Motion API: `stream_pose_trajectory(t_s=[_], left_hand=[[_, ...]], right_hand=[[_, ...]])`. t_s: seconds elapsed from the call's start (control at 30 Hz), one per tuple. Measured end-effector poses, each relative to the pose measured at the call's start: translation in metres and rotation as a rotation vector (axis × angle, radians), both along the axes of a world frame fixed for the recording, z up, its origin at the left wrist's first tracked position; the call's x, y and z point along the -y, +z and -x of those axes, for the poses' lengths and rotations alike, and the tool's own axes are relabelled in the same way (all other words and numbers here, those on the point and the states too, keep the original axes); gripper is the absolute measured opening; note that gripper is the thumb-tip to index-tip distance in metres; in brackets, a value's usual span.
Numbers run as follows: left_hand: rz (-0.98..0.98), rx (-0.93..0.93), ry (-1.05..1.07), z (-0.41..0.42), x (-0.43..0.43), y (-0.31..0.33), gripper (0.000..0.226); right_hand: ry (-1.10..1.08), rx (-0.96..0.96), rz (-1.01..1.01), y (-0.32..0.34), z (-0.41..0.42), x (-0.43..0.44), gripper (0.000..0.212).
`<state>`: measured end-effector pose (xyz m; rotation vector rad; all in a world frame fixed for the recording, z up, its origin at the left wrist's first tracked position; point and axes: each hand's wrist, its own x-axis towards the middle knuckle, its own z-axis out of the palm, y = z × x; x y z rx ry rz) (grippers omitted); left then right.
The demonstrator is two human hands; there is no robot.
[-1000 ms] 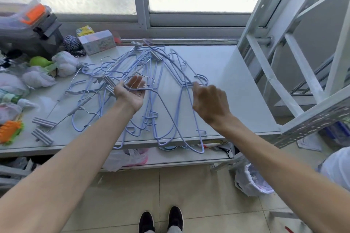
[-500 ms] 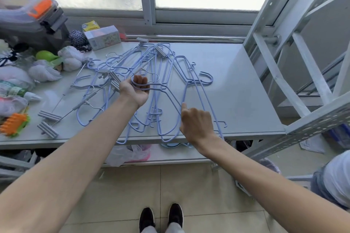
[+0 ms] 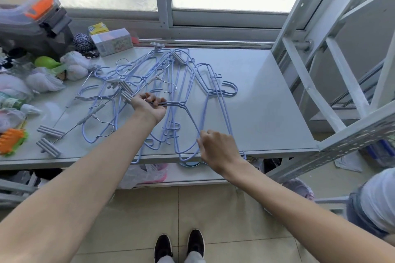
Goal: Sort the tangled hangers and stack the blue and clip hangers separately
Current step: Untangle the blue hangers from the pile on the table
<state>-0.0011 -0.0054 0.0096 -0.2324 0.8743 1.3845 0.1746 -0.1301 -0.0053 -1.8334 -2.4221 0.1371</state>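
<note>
Sorting's barely begun: blue hangers (image 3: 188, 92) and clip hangers (image 3: 49, 132) sprawl tangled mid-frame on the table (image 3: 267, 102). My left hand (image 3: 149, 105) fists around hanger necks; right hand (image 3: 218, 147) pinches a lower wire. No stacks yet.

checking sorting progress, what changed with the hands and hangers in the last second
The left hand, open a second ago, closed on the blue hangers' necks. The right hand moved from the hooks toward the table's near edge and pinched a hanger's lower bar. The clip hangers stayed put.
</note>
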Motion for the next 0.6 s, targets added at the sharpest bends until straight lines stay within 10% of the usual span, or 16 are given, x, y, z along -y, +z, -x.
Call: stream_pose_trajectory(t_s=[0.6], left_hand=[[0.033,-0.042,-0.134,0.006,-0.001,-0.005,0.042]], right_hand=[[-0.208,-0.447,0.401,0.002,-0.022,-0.024,0.038]])
